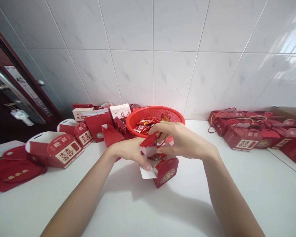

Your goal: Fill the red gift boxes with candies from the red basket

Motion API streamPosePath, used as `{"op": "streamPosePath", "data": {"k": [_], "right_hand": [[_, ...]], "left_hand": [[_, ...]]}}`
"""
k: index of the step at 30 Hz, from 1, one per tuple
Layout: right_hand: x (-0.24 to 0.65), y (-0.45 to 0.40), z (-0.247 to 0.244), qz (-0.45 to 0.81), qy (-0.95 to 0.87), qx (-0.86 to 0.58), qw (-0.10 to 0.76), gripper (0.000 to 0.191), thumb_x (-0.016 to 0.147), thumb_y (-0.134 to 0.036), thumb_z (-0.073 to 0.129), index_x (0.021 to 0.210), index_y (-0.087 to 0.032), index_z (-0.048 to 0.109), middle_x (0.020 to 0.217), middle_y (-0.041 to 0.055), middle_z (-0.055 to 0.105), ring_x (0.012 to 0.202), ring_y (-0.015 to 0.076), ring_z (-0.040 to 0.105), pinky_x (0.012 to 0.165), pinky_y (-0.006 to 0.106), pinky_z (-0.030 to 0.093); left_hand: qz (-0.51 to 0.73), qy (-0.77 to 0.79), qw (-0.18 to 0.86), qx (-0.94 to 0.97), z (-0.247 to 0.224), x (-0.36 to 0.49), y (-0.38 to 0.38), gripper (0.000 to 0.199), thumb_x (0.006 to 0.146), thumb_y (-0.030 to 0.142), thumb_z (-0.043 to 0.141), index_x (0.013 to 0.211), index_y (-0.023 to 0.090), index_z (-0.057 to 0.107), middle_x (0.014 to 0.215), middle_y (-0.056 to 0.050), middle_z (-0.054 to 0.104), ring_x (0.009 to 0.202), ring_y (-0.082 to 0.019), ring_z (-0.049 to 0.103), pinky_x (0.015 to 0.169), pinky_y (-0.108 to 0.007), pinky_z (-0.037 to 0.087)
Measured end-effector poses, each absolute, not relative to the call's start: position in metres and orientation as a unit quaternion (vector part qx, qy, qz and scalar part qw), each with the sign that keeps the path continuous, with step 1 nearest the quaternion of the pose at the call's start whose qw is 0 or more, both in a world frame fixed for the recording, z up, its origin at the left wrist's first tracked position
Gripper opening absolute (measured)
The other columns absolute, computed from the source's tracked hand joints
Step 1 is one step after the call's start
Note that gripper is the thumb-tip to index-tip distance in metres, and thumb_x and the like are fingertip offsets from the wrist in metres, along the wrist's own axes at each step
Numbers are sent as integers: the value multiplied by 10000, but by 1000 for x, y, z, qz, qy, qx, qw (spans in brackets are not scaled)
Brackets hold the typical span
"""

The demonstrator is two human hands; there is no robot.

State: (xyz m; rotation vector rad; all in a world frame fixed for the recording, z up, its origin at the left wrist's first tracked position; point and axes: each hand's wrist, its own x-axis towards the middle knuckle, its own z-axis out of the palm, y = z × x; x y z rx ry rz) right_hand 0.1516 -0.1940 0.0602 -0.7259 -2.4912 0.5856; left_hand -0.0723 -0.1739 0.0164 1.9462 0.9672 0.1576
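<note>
In the middle of the table stands an opened red gift box (165,173) with its top flaps spread and red wrapped sweets (160,163) inside. My left hand (130,152) grips the box from the left, thumb pressed on a white inner flap (148,173) and fingers hidden behind. Over the box's opening, my right hand (180,138) has its fingers curled round a shiny red packet (150,140), partly covered by the fingers. Just behind both hands sits a red plastic basket (167,111) holding several red-wrapped snack packets (145,124).
On the left are red gift boxes (56,149), some open, and a red bag-like box (13,171). Upright cartons (98,126) lean beside the basket. Many red boxes with cord handles (241,136) crowd the right. A tiled wall (172,72) rises behind; a door with keys (22,117) is far left.
</note>
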Motion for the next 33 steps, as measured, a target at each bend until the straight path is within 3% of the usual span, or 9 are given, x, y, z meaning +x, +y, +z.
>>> {"op": "streamPosePath", "data": {"k": [4, 6, 9, 12, 15, 17, 21, 24, 33], "right_hand": [[155, -194, 59, 225, -900, -271, 256, 311, 835, -111, 618, 1122, -228, 645, 1088, 39, 706, 871, 171, 670, 722, 286, 522], [158, -194, 61, 250, -886, -268, 282, 330, 847, -93, 588, 1140, -236, 641, 1112, 32, 707, 867, 162, 686, 736, 285, 543], [162, -195, 65, 291, -865, -254, 322, 282, 860, -101, 577, 1098, -228, 662, 1087, 28, 718, 843, 164, 708, 758, 299, 564], [163, -195, 66, 351, -846, -220, 335, 239, 874, -120, 573, 1074, -215, 663, 1040, 28, 725, 815, 167, 723, 779, 315, 573], [162, -191, 62, 419, -836, -195, 296, 238, 896, -130, 538, 1095, -212, 638, 951, 20, 721, 814, 170, 733, 773, 310, 577], [160, -188, 60, 433, -840, -209, 251, 261, 896, -104, 493, 1087, -211, 635, 888, 14, 713, 786, 167, 733, 721, 293, 574], [158, -186, 58, 351, -874, -286, 176, 344, 833, -16, 449, 1025, -204, 664, 743, -8, 683, 605, 135, 659, 534, 236, 465], [156, -187, 59, 256, -894, -323, 175, 344, 798, 5, 482, 996, -198, 676, 630, -39, 609, 512, 100, 526, 514, 231, 365], [147, -177, 42, 175, -904, -362, 147, 383, 767, 19, 496, 1024, -193, 685, 777, 16, 662, 632, 122, 524, 545, 245, 295]], "left_hand": [[73, 387, 423, 816, 16, -73, -172, 869, 596, 424, 855, 1384, 276, 518, 1283, -45, 626, 1168, -310, 584, 930, -376, 497], [76, 374, 418, 824, 16, -73, -171, 876, 602, 441, 849, 1395, 288, 509, 1362, -55, 579, 1250, -325, 525, 944, -369, 487], [80, 370, 415, 828, 18, -72, -173, 788, 610, 413, 846, 1328, 280, 549, 1292, -50, 602, 1214, -308, 536, 936, -356, 482], [87, 370, 440, 814, 22, -70, -178, 608, 621, 365, 837, 1165, 244, 595, 1093, -14, 627, 1061, -255, 588, 859, -325, 499], [92, 338, 485, 801, 27, -69, -183, 444, 675, 353, 803, 1042, 216, 596, 979, 1, 617, 948, -220, 600, 801, -310, 502], [108, 336, 476, 805, 28, -71, -184, 467, 675, 330, 805, 1080, 220, 600, 1052, -8, 630, 1015, -232, 593, 872, -321, 490], [94, 399, 395, 822, 31, -72, -183, 676, 621, 287, 824, 1250, 237, 579, 1208, -23, 633, 1114, -269, 580, 954, -338, 462], [79, 408, 350, 839, 32, -73, -181, 753, 624, 330, 812, 1326, 240, 554, 1276, -42, 627, 1152, -296, 569, 978, -351, 452], [55, 433, 369, 821, 34, -74, -180, 733, 620, 307, 803, 1309, 225, 565, 1257, -42, 639, 1129, -295, 594, 896, -300, 463]]}}
